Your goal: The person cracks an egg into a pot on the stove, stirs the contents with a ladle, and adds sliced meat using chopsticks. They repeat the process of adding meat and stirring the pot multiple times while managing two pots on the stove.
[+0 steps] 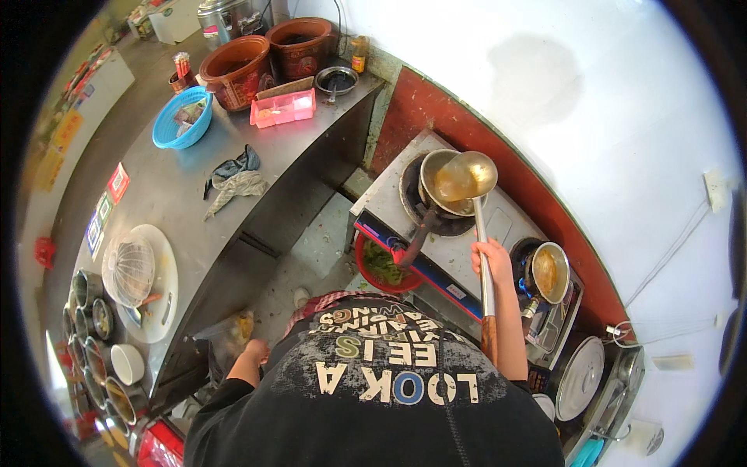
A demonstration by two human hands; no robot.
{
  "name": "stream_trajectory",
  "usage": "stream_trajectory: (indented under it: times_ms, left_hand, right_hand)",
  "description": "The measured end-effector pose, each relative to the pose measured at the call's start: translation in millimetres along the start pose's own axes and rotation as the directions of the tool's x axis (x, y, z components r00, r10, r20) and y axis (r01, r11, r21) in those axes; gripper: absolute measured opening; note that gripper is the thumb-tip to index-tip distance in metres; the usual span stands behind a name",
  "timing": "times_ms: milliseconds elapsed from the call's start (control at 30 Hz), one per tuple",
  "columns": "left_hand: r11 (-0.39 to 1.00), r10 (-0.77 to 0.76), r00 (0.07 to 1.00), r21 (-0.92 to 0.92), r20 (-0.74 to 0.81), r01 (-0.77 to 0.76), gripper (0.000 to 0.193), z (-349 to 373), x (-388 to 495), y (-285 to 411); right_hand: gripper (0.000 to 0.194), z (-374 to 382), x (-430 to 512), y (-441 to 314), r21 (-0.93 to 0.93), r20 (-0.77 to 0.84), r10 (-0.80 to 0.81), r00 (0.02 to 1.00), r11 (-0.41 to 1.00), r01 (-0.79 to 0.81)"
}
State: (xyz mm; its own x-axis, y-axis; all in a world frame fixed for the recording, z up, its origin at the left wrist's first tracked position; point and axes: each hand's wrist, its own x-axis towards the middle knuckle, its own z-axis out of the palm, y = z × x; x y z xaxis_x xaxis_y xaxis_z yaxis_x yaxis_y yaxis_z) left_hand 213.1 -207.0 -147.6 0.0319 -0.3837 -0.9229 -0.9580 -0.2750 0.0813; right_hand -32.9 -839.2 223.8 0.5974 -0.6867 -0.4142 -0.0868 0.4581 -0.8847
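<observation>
My right hand (493,257) grips the steel handle of a long ladle (481,172) with a wooden grip end. The ladle's bowl is over a metal pan (432,181) on a stove at upper right, with brownish liquid showing. The pan's dark handle points toward my body. Farther right, a smaller pan (547,272) with brown contents is tilted over a burner with a blue flame. My left hand (257,353) hangs low beside my body, near a clear plastic bag (219,338) with something yellow inside; its fingers are partly hidden, and whether it touches the bag is unclear.
A red basin (363,262) of leafy greens stands below the stove's front edge. The steel counter (175,169) at left bears a blue basket (160,125), cloths (236,181), a wire strainer on a white tray (169,280), pots, a pink divided box (283,111) and brown crocks (236,73).
</observation>
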Motion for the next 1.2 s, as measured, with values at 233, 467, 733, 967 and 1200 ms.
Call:
stream_trajectory:
  times_ms: [233,467,733,967,1200]
  left_hand:
    - [0.032,-0.396,0.912,-0.994,-0.111,-0.107,0.028,-41.6,-2.9,118.1]
    - [0.107,-0.292,0.921,-0.966,-0.259,-0.237,0.031,-73.0,-33.0,120.3]
    - [0.548,-0.311,0.794,-0.781,-0.522,-0.299,0.051,-207.0,-69.6,107.2]
    - [0.514,-0.256,0.799,-0.777,-0.544,-0.365,0.032,-265.2,-64.1,112.4]
    - [0.420,-0.056,0.866,-0.799,-0.496,-0.431,0.036,-304.4,-61.1,183.8]
  right_hand:
    - [0.022,-19.2,-10.4,-43.5,-0.642,-0.066,-0.219,0.973,0.756,0.127]
    - [0.034,-16.5,-2.4,-34.6,-0.887,0.001,-0.298,0.955,0.442,0.138]
    - [0.057,-34.2,-73.0,-31.4,-0.847,-0.060,-0.521,0.851,0.477,0.233]
    - [0.043,-121.6,-173.8,-45.9,-0.505,-0.456,-0.286,0.843,0.863,0.020]
    - [0.023,-234.2,-182.7,-9.7,-0.729,-0.543,-0.325,0.774,0.641,-0.242]
